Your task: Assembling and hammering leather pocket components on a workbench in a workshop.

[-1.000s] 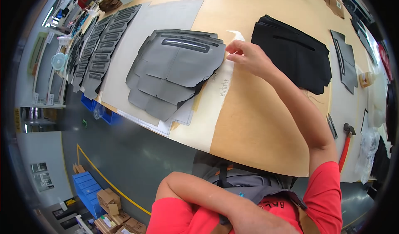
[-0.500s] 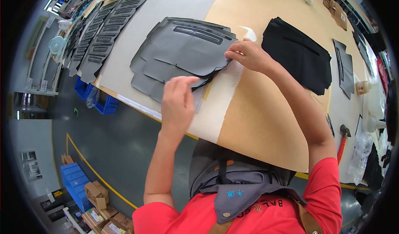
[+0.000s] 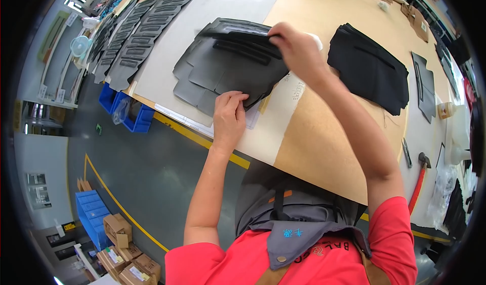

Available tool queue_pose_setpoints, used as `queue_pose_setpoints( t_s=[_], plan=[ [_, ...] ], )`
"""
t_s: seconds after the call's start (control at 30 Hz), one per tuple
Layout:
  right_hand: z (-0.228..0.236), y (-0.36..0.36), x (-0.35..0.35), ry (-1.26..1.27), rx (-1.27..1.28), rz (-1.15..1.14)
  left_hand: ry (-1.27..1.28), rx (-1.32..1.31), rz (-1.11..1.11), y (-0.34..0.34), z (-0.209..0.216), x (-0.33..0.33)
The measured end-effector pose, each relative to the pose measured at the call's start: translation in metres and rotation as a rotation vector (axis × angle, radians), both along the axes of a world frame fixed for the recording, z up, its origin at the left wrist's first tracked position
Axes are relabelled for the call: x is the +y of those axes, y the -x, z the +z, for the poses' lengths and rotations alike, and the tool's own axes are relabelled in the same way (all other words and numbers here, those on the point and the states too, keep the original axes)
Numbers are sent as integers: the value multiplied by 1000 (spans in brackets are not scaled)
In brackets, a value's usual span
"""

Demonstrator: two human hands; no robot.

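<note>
A stack of grey sheet-material panels [image 3: 202,85] with slotted cut-outs lies on the table ahead of me. My right hand [image 3: 298,52] pinches the far right edge of the top panel [image 3: 238,28], which is raised and bent over, its dark underside showing. Below it, another panel with a long dark-edged slot is exposed. At the stack's near edge, my left hand [image 3: 230,117] has its fingers drawn together on a panel corner, fingertips partly hidden. Right of my right hand lies a pile of black panels [image 3: 367,70].
Rows of grey slotted pieces [image 3: 147,37] lie at the far left. A single grey panel [image 3: 424,85], a small jar [image 3: 445,110], a cutter knife [image 3: 407,152] and a red-handled hammer [image 3: 419,181] are at the right. Blue bins [image 3: 136,118] sit below the table's left edge.
My right hand has moved up and away, lifting the top panel's edge and bending it over. My left hand has come down onto the stack's near edge. The view has shifted slightly.
</note>
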State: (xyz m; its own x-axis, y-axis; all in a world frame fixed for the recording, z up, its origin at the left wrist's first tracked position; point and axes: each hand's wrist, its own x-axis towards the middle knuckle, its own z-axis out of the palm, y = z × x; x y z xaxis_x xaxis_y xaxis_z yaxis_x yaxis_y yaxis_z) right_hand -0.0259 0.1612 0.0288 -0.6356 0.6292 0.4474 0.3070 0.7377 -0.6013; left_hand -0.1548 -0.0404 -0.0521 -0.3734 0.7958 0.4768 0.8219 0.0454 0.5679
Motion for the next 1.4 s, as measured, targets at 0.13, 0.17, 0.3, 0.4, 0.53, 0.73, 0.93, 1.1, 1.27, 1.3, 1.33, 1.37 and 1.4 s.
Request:
queue_pose_setpoints(
  t_s=[0.13,0.17,0.3,0.4,0.53,0.73,0.93,1.1,1.27,1.3,1.33,1.37,1.4],
  plan=[
    [34,-87,-26,-575,58,272,11,-38,-3,-4,6,-6],
    [28,-111,-37,-655,8,331,64,-150,3,1,5,-6],
    [4,-221,-96,-496,-311,459,-97,-436,139,11,9,-14],
    [-7,-291,-134,-230,-590,418,-131,-420,42,-18,35,-6],
    [17,-288,-116,90,-302,127,86,-186,-396,-86,59,2],
    [-42,-250,-70,-100,-402,-279,206,208,-515,-135,23,11],
    [-19,-279,-89,495,-476,-296,210,117,-667,-161,20,-12],
    [-19,-271,-97,453,-414,-289,190,250,-579,-149,25,11],
    [-19,-248,-86,529,-353,-163,260,314,-614,-129,23,13],
    [-19,-241,-82,529,-373,-196,261,303,-601,-128,23,14],
    [-22,-232,-80,535,-330,-182,268,300,-577,-129,23,15],
    [-26,-225,-77,541,-286,-164,260,288,-590,-132,22,17],
    [-30,-219,-75,542,-294,-171,269,302,-584,-133,21,17]
  ],
)
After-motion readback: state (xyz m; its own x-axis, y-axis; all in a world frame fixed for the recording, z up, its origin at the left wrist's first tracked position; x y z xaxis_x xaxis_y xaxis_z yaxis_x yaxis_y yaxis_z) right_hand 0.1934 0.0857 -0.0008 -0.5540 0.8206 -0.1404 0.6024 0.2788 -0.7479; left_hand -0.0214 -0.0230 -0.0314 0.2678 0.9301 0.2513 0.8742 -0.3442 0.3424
